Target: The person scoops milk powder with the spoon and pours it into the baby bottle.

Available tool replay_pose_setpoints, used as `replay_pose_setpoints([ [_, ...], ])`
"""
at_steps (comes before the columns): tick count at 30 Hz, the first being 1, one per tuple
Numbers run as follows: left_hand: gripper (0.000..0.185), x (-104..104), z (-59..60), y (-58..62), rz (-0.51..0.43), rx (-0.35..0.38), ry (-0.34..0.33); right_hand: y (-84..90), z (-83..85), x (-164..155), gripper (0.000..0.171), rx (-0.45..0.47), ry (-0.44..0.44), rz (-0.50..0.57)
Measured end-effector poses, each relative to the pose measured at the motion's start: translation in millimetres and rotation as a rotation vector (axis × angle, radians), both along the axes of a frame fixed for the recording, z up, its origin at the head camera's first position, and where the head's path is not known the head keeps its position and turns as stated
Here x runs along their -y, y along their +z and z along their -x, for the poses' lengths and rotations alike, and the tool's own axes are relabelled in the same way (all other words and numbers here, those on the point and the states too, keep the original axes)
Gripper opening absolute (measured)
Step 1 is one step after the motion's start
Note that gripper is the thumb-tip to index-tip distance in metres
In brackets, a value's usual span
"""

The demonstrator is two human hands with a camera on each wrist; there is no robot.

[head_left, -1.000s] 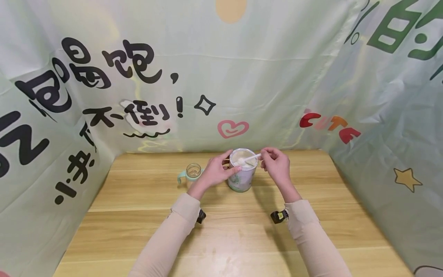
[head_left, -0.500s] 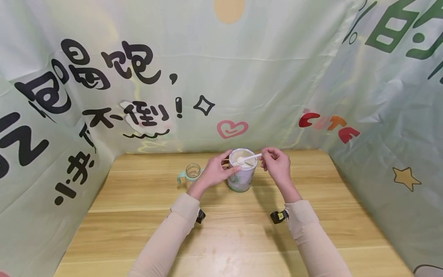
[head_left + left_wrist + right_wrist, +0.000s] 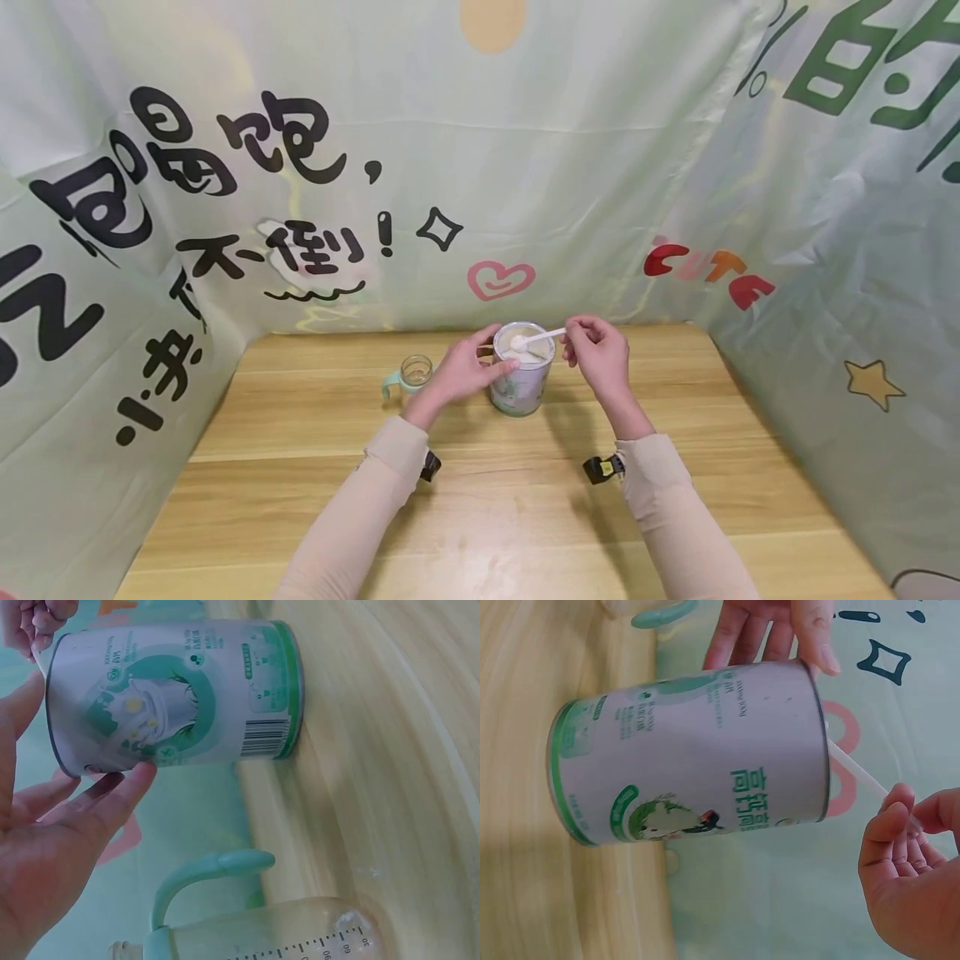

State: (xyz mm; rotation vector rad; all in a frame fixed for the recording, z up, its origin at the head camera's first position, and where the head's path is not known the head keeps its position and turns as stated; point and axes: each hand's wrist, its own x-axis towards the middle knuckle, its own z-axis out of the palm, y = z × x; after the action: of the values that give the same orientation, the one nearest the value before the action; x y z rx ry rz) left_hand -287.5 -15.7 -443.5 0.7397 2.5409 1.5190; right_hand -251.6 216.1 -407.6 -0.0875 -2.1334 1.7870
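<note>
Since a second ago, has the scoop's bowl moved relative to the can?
Yes, slightly. The scoop bowl now sits nearer the far rim of the can, having shifted up and away from the near rim. The right hand pinches its handle.

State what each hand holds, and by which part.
Right hand pinches the white scoop by its handle end. Left hand steadies the powder can, fingers on its upper wall.

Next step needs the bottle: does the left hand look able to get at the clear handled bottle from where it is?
Probably yes. The left hand rests on the white and green powder can; the clear bottle with mint-green handles stands just beyond it on the wooden table, nothing between.
</note>
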Motion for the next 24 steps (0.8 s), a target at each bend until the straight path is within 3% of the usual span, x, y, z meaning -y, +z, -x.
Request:
replay_pose_setpoints([
  [6,0.09,9,-1.5,9.4,0.04,-0.016,0.028,7.1,-2.5,3,0.024,-0.005,0.011,-0.002],
  [14,0.081,38,-2.3,26.8,0.058,-0.078,0.059,12.0,-1.9,12,0.023,-0.02,0.027,0.025],
  [24,0.08,76,-7.2,23.5,0.128,-0.114,0.128,11.7,-1.0,32,0.019,-0.053,0.081,0.066],
])
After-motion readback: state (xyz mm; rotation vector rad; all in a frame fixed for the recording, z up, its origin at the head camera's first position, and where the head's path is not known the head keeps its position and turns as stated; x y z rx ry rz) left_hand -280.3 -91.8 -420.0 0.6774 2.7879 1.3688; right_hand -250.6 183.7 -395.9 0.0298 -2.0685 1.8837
